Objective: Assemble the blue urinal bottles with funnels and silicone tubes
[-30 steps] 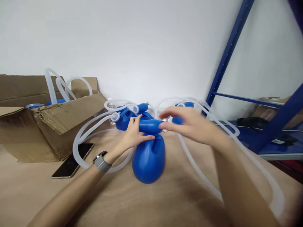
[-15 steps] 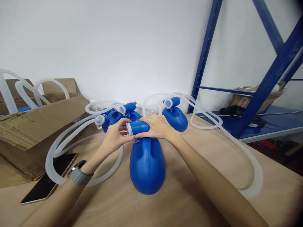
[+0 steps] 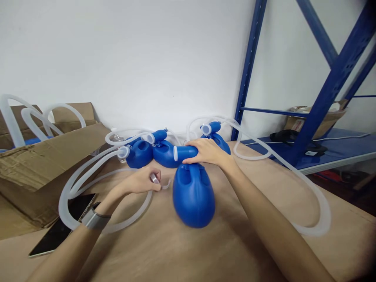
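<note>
A: Largest entry first?
B: Wall (image 3: 147,58), one, white and plain, beyond the front bottle (image 3: 194,197).
A: The surface?
B: Table (image 3: 235,254), one, tan-brown, under the front bottle and spreading to all sides of it.
A: Furniture?
B: Rack (image 3: 251,58), one, blue metal, right of and beyond the front bottle; its shelf (image 3: 343,147) bears an open carton (image 3: 320,121) and a dark item (image 3: 296,141), kind unclear.
A: Containers?
B: Cardboard box (image 3: 55,162), one, worn, flaps open, well left of the front bottle, pale tubes arching out of it.
A: Tubing on the table?
B: Translucent hoses, looped: left loops (image 3: 69,192) and right loop (image 3: 323,211), either side of the front bottle.
A: Bottles?
B: Front bottle, blue, upright, in the middle of the table. Two left rear bottles (image 3: 139,154) behind it to the left; right rear bottle (image 3: 219,141) behind it to the right.
A: Hands?
B: Right hand (image 3: 205,152), thumb and fingers closed around the neck (image 3: 185,152) of the front bottle, pale mouth facing left. Left hand (image 3: 143,180), left of the front bottle and apart from it, fingers curled narrow.
A: Small items?
B: Phone (image 3: 54,235), dark-faced, flat, beside the box, left of the front bottle. Watch (image 3: 95,219), grey band, on the left wrist. Cap (image 3: 154,179), clear, with a thin strap, pinched in the left hand.
</note>
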`<state>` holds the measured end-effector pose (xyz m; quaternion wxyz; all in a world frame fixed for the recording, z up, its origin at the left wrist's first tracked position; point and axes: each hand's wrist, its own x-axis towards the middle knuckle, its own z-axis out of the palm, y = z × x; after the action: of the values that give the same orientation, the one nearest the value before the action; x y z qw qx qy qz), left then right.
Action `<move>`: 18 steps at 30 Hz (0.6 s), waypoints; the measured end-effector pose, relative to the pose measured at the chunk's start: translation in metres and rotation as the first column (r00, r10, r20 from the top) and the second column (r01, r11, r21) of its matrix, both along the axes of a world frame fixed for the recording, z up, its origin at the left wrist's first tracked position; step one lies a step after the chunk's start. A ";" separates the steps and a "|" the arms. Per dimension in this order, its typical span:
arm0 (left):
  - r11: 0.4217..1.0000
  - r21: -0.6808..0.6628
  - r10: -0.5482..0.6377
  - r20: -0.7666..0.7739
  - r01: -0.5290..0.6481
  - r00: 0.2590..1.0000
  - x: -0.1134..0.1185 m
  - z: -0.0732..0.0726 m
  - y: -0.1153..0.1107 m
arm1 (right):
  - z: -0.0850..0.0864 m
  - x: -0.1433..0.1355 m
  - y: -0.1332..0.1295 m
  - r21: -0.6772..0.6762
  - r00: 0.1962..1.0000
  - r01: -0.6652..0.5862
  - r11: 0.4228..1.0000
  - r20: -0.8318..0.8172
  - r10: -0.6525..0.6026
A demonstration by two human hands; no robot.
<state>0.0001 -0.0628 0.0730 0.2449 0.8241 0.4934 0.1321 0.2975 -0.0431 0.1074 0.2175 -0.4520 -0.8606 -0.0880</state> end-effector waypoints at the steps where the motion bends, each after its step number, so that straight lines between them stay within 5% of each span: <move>1: 0.999 -0.023 -0.031 -0.064 0.030 0.997 -0.006 -0.003 0.001 | 0.001 0.003 0.000 0.001 1.000 0.010 1.000 0.023 -0.010; 4: 0.998 0.044 -0.047 -0.135 0.054 0.990 -0.017 -0.021 0.007 | 0.000 0.010 0.003 0.001 0.998 0.040 0.999 0.055 -0.040; 8: 0.984 0.172 -0.042 -0.023 0.045 0.999 -0.004 -0.041 0.010 | 0.000 0.012 0.003 0.002 0.997 0.009 1.000 0.075 -0.010; 18: 0.931 0.337 -0.052 0.505 -0.141 0.861 0.045 -0.016 -0.024 | 0.002 -0.023 -0.018 0.072 0.981 -0.137 0.988 0.150 0.125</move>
<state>0.0447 -0.0868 0.0571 0.2064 0.7793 0.3980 0.4379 0.2741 -0.0607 0.1094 0.1780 -0.3776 -0.8976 -0.1415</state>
